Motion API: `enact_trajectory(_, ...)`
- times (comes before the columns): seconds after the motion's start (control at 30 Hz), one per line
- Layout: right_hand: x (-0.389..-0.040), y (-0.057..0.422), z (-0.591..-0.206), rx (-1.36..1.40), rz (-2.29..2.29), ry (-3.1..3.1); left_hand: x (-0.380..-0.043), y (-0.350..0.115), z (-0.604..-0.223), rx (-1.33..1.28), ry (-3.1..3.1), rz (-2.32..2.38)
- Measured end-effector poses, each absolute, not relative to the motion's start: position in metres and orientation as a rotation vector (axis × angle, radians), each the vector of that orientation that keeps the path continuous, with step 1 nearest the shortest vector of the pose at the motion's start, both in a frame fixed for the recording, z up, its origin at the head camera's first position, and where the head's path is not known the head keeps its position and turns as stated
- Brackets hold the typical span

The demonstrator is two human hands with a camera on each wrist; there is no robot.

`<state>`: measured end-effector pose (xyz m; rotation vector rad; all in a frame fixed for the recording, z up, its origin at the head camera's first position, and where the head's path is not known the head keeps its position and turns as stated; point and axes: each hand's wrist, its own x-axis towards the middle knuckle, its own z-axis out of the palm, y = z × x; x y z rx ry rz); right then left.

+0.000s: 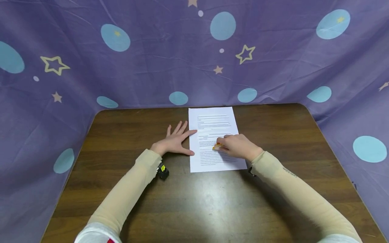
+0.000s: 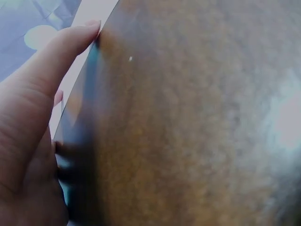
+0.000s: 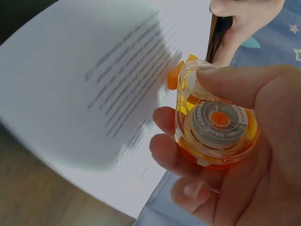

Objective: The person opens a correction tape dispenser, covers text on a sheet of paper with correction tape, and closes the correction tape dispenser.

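Observation:
A printed sheet of paper (image 1: 194, 165) lies on the table, several of its text lines showing white gaps. My left hand (image 1: 173, 142) is spread flat at its left edge, with the thumb and index finger resting on the paper. In the left wrist view the thumb (image 2: 61, 52) presses the sheet's edge. My right hand (image 1: 240, 146) grips an orange, see-through correction tape dispenser (image 3: 218, 125) between thumb and curled fingers. Its orange tip (image 3: 175, 76) points at the printed lines, close over the middle of the page. From the head view, the hand covers most of the dispenser.
The brown wooden table (image 1: 136, 209) extends around the sheet. Behind and beside it hangs a purple curtain (image 1: 170, 60) with stars and blue ovals. A small black wrist device (image 1: 162, 171) is worn on the left forearm, just above the tabletop.

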<state>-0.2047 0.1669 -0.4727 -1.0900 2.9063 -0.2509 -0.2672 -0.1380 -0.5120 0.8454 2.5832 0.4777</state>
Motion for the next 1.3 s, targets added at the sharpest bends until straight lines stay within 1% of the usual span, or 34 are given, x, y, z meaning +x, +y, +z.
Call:
enact_trajectory(0.67, -0.209, 0.121, -0.470, -1.189, -0.182, 2.830, -0.266, -0.138, -0.511, 0.838, 2.582, 0.447)
enact_trajectory(1.07, -0.212, 0.104, -0.468, -1.091, -0.098, 2.804, -0.267, -0.138, -0.511, 0.839, 2.590, 0.434)
enact_trajectory(1.3, -0.210, 0.110, -0.466, -1.045, -0.064, 2.807, -0.267, -0.138, -0.509, 0.830, 2.576, 0.440)
